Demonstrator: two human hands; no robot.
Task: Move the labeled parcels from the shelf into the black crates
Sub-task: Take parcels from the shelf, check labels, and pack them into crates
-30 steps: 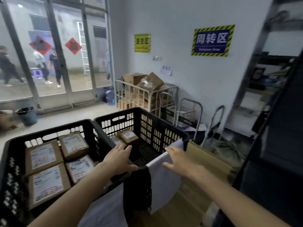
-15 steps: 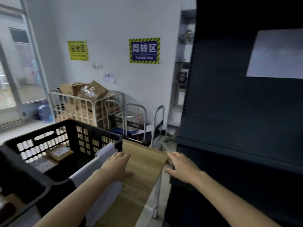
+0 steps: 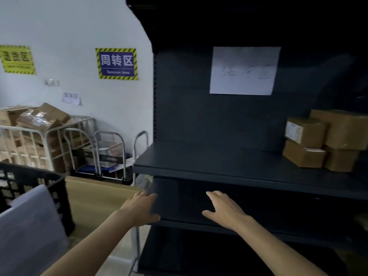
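Note:
A dark metal shelf (image 3: pixel 219 162) fills the right half of the view. Several brown cardboard parcels (image 3: pixel 310 144) with white labels are stacked at the right end of its middle board. My left hand (image 3: pixel 141 208) hovers empty, fingers relaxed, at the shelf's left edge below that board. My right hand (image 3: pixel 225 210) is also empty and spread, in front of the lower opening. A corner of a black crate (image 3: pixel 39 182) shows at the far left, with a white sheet (image 3: pixel 33 220) hanging over its rim.
A brown tabletop (image 3: pixel 95 196) lies between the crate and the shelf. Behind it stand a white cage trolley (image 3: pixel 45 140) full of cardboard boxes and folded hand trucks (image 3: pixel 111 154) against the wall. A white paper (image 3: pixel 243 70) is stuck on the shelf's back panel.
The view has swung right, from the crates to the shelf. Both hands left the crate rim and moved across the table to the shelf front, still empty.

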